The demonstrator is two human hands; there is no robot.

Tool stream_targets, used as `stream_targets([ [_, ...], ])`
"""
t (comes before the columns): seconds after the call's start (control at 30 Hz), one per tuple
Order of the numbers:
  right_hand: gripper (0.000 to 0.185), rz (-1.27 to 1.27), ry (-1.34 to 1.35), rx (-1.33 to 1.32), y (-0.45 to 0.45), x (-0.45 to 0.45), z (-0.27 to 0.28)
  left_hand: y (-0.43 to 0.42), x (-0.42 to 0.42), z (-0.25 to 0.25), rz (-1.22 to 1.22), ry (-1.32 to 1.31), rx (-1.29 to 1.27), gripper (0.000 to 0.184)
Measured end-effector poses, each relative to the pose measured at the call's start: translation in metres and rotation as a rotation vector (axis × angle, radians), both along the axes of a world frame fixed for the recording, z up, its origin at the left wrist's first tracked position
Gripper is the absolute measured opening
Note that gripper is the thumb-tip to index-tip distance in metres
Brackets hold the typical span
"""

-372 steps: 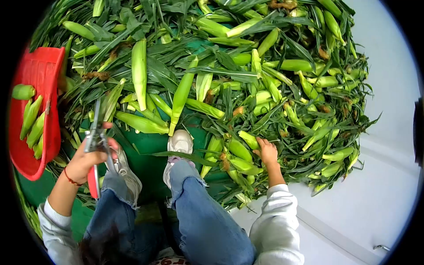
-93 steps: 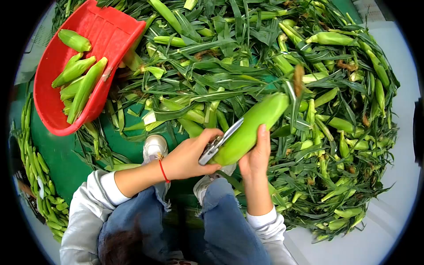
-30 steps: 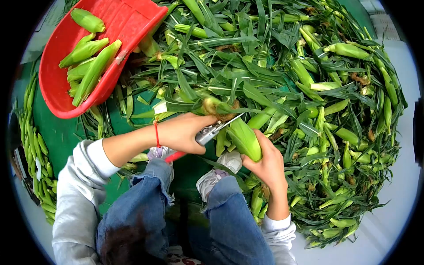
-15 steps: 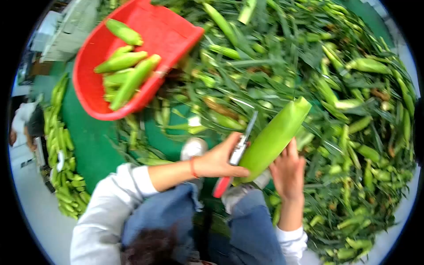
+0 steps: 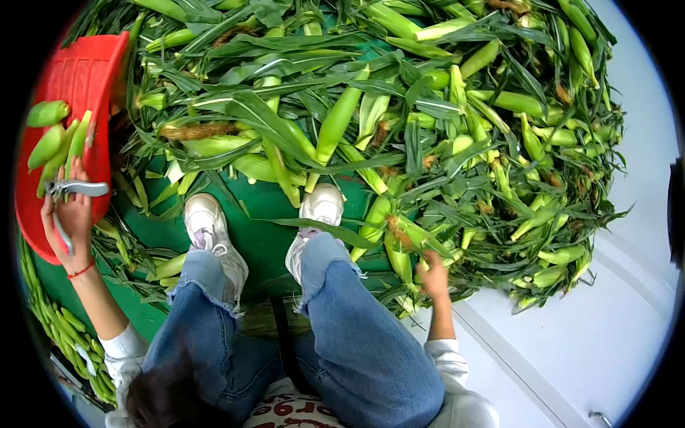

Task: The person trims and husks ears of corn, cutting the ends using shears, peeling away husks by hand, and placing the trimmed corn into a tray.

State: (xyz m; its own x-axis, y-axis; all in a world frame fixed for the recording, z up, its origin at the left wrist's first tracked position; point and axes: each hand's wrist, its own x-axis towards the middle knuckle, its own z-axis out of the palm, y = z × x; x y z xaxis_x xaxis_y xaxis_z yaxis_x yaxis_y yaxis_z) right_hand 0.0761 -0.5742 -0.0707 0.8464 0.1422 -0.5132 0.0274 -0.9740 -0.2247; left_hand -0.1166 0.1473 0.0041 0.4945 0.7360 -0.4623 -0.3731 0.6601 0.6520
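Observation:
My left hand [image 5: 73,222] is over the near side of a red plastic scoop-shaped basket [image 5: 96,153] on the left. Pruning shears [image 5: 84,187] lie across its fingers, held in the hand. Just beyond the fingertips, several green ears of corn [image 5: 47,146] in their husks rest in the basket. On the right, my right hand [image 5: 434,277] is closed at the near end of a husked-in ear of corn [image 5: 421,235] with brown silk, at the pile's near edge. Part of its grip is hidden.
A wide pile of corn ears and long leaves [image 5: 285,64] covers the green floor [image 5: 260,207] ahead and to the right. My white shoes [image 5: 321,205] stand at its edge. More ears [image 5: 68,335] lie lower left. A white panelled surface [image 5: 528,349] is at right.
My left hand has moved left to the basket with the shears, and the large ear has left it. My right hand has gone to another ear. The view has shifted right.

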Motion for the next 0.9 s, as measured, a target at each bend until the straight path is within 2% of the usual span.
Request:
stream_targets([
  [0.07,0.053,0.265,-0.099,-0.397,0.012,-0.02,-0.009,-0.033,0.021,-0.006,-0.204,-0.032,0.064,0.066],
  [0.1,0.057,0.15,-0.018,-0.436,0.019,-0.016,-0.013,-0.042,0.029,-0.013,-0.316,-0.095,0.07,0.068],
  [0.13,0.061,0.205,-0.114,-0.476,0.017,-0.014,-0.021,-0.063,0.046,-0.007,-0.335,-0.03,0.07,0.071],
  [0.2,0.061,0.19,-0.342,-0.494,0.029,-0.002,-0.025,-0.087,0.064,-0.003,-0.456,-0.07,0.031,0.073],
  [0.3,0.061,0.375,-0.389,-0.36,0.034,0.035,-0.039,-0.116,0.084,0.005,-0.53,-0.033,0.002,0.07],
  [0.33,0.065,0.233,-0.067,-0.354,0.044,0.052,-0.041,-0.124,0.09,0.005,-0.533,0.014,0.017,0.068],
  [0.4,0.071,-0.129,0.027,-0.296,0.072,0.086,-0.021,-0.138,0.099,0.006,-0.587,0.048,-0.006,0.061],
  [0.5,0.071,-0.28,-0.408,0.397,0.102,0.118,0.016,-0.152,0.103,0.009,-0.747,-0.037,-0.019,0.065],
  [0.57,0.065,-0.588,-0.379,0.912,0.14,0.14,0.047,-0.159,0.113,0.003,-0.91,-0.003,0.065,0.059],
  [0.6,0.056,-0.551,-0.28,1.235,0.171,0.148,0.066,-0.166,0.125,0.003,-0.977,0.052,0.13,0.056],
  [0.63,0.051,-0.669,-0.108,1.496,0.206,0.151,0.082,-0.174,0.136,0.0,-1.026,0.043,0.125,0.055],
  [0.7,0.053,-0.565,0.443,1.945,0.264,0.148,0.091,-0.191,0.153,-0.003,-1.119,0.021,0.092,0.055],
  [0.8,0.056,-0.513,0.709,2.062,0.34,0.125,0.082,-0.207,0.164,-0.006,-1.202,-0.083,-0.046,0.059],
  [0.87,0.065,-0.57,0.701,2.031,0.368,0.107,0.067,-0.216,0.162,-0.003,-1.111,-0.112,-0.097,0.058],
  [0.9,0.074,-0.693,0.607,1.927,0.377,0.1,0.07,-0.218,0.158,-0.005,-1.079,-0.084,-0.05,0.056],
])
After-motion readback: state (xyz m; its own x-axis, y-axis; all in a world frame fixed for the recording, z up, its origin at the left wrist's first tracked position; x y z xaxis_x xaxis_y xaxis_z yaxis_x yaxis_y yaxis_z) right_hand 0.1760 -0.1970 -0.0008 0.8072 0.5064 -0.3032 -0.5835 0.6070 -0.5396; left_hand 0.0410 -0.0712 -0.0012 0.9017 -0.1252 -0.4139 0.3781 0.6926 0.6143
